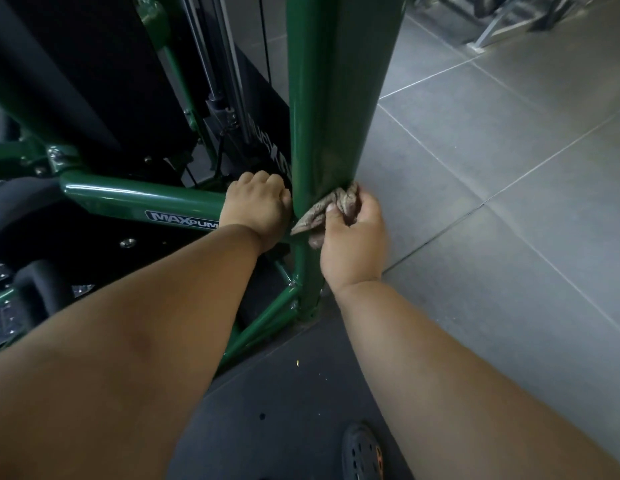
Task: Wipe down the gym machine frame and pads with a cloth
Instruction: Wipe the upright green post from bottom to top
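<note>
Two hands, cloth [331,209] around green upright [322,109]

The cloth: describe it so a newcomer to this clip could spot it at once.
Find the thick green upright post in mid-frame. Low on it, the right hand grips a crumpled beige cloth against the post. It is the only pale, soft thing among glossy green tubes.

Crumpled tan cloth [331,211] against glossy green upright frame post [327,109]
</note>
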`<state>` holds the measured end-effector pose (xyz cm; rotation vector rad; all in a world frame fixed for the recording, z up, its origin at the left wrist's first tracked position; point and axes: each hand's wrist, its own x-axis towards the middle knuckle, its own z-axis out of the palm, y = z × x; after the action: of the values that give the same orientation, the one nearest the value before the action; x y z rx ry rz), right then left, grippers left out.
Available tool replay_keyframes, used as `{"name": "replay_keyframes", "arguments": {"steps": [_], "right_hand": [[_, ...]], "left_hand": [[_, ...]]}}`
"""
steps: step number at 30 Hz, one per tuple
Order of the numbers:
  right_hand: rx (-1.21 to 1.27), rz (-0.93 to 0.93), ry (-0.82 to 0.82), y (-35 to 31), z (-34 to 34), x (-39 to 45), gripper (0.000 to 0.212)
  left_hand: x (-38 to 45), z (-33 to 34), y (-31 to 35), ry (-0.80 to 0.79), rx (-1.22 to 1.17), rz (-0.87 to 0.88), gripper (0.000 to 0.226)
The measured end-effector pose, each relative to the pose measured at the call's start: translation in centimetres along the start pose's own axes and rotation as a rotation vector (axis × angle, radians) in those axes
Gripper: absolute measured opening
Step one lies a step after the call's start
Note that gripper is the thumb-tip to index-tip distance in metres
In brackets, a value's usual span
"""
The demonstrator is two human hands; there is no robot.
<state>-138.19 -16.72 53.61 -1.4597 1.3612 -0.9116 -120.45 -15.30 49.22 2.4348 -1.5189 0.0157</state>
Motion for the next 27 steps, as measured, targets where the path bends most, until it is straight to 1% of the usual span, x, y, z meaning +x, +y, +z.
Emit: {"name": "replay_keyframes", "arguments": {"steps": [1, 3, 5, 6, 7, 9, 10, 11, 12, 13, 15, 17, 18, 20, 21, 22, 24, 27], "right_hand": [[0.000, 0.039, -0.011, 0.1, -0.1, -0.5, 0.039], [-0.026, 0.060, -0.028, 0.3, 0.0, -1.7, 0.027], [-0.046, 0.034, -0.068, 0.6, 0.1, -2.5, 0.025], [-0.065, 0.014, -0.088, 0.7, 0.3, -2.6, 0.025], [-0.092, 0.000, -0.102, 0.5, 0.3, -2.8, 0.024], [-0.105, -0.024, -0.100, -0.1, 0.3, -2.6, 0.020], [-0.073, -0.018, -0.121, -0.5, 0.3, -2.4, 0.018], [-0.031, 0.006, -0.175, -1.0, 0.2, -2.2, 0.014], [0.004, 0.023, -0.244, -1.3, 0.2, -2.0, 0.010], [0.019, 0.026, -0.314, -1.6, 0.2, -1.9, 0.008], [0.012, 0.011, -0.412, -2.2, 0.0, -1.6, 0.011], [0.015, 0.003, -0.443, -2.8, -0.5, -1.2, 0.017], [0.010, -0.009, -0.425, -3.3, -1.1, -1.0, 0.019], [-0.024, -0.127, -0.328, -4.8, -2.0, -0.7, 0.014], [-0.026, -0.205, -0.277, -5.5, -2.3, -0.5, 0.010], [-0.012, -0.278, -0.236, -6.3, -2.4, -0.5, 0.011], [-0.019, -0.384, -0.209, -7.4, -2.1, -0.3, 0.017], [-0.130, -0.460, -0.184, -7.8, -1.8, -0.3, 0.022]], "left_hand": [[-0.7, -0.3, 0.1, 0.011, -0.054, -0.057, 0.034], [-2.9, -1.0, 0.6, 0.100, -0.167, -0.146, 0.029], [-5.5, -2.0, 1.4, 0.150, -0.243, -0.225, 0.020], [-6.7, -2.1, 1.5, 0.101, -0.305, -0.276, 0.019], [-7.6, -2.5, 1.6, -0.002, -0.436, -0.351, 0.022], [-9.0, -3.9, 2.2, -0.222, -0.896, -0.550, 0.032], [-9.5, -4.6, 2.7, -0.303, -1.070, -0.636, 0.036], [-9.7, -5.3, 3.2, -0.357, -1.177, -0.697, 0.036], [-9.9, -5.8, 3.5, -0.376, -1.246, -0.744, 0.031], [-10.0, -6.2, 3.8, -0.359, -1.289, -0.771, 0.025], [-9.9, -6.6, 3.7, -0.252, -1.260, -0.803, 0.020], [-9.5, -6.6, 2.6, -0.132, -1.103, -0.807, 0.023], [-9.2, -6.7, 2.3, -0.086, -1.022, -0.814, 0.025], [-8.6, -7.0, 2.0, -0.006, -0.863, -0.788, 0.027], [-8.3, -7.1, 2.1, 0.030, -0.764, -0.749, 0.026], [-8.0, -7.3, 2.2, 0.068, -0.665, -0.696, 0.024], [-7.4, -7.4, 2.3, 0.144, -0.520, -0.583, 0.023], [-6.7, -6.5, 2.3, 0.221, -0.452, -0.404, 0.024]]}}
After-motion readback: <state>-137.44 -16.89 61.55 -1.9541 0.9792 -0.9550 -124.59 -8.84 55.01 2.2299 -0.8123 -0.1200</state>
